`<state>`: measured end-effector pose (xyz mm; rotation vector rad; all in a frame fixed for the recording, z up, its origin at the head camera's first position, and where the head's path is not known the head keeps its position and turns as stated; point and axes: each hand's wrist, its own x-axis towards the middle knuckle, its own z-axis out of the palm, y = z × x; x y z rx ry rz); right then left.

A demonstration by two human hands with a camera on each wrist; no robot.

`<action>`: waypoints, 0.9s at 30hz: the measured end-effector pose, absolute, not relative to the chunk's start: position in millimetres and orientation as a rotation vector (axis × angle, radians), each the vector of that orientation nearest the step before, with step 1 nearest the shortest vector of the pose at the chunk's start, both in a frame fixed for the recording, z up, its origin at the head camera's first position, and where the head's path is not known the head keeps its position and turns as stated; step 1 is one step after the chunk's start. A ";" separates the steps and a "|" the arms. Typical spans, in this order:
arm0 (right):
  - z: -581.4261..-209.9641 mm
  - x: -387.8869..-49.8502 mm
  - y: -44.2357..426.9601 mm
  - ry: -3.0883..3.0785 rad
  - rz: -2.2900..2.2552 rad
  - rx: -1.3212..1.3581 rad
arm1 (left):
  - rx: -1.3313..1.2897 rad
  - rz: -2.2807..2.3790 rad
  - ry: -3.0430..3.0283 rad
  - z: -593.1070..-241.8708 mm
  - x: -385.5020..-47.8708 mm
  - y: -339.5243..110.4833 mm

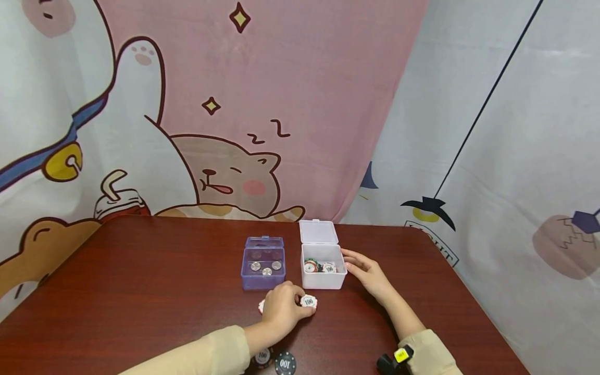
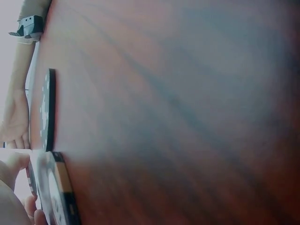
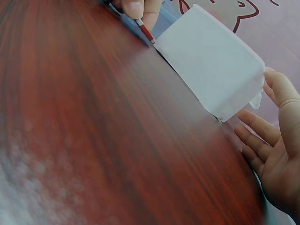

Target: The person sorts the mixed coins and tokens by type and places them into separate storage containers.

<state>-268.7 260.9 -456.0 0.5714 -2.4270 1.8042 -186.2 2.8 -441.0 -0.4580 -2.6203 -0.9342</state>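
Observation:
My left hand (image 1: 283,311) pinches a white-faced chip marked 100 (image 1: 309,301) in front of the white box (image 1: 324,280); in the right wrist view the pinched chip (image 3: 146,32) shows a red and white edge. Another chip (image 1: 261,306) is partly hidden by this hand. Beside the white box's right wall is my right hand (image 1: 375,278), fingers extended; its thumb and index finger are at the box's corner in the right wrist view. The white box, lid raised, holds several chips (image 1: 329,267).
Left of the white box stands a blue translucent box (image 1: 263,282), lid raised, with several silver coins (image 1: 267,271) in it. Dark chips (image 1: 285,363) lie near the table's front edge, partly under the left forearm. A patterned cloth (image 1: 328,104) hangs behind the table.

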 end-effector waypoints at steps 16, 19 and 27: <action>-455.3 -266.9 261.2 -2.422 1.815 0.567 | -0.586 -0.888 -2.520 -423.9 -187.6 6.0; -455.6 -267.7 261.0 -2.412 1.819 0.577 | -0.604 -0.878 -2.494 -420.4 -188.4 5.4; -456.9 -268.7 260.8 -2.428 1.792 0.567 | -0.629 -0.913 -2.441 -416.4 -196.2 2.1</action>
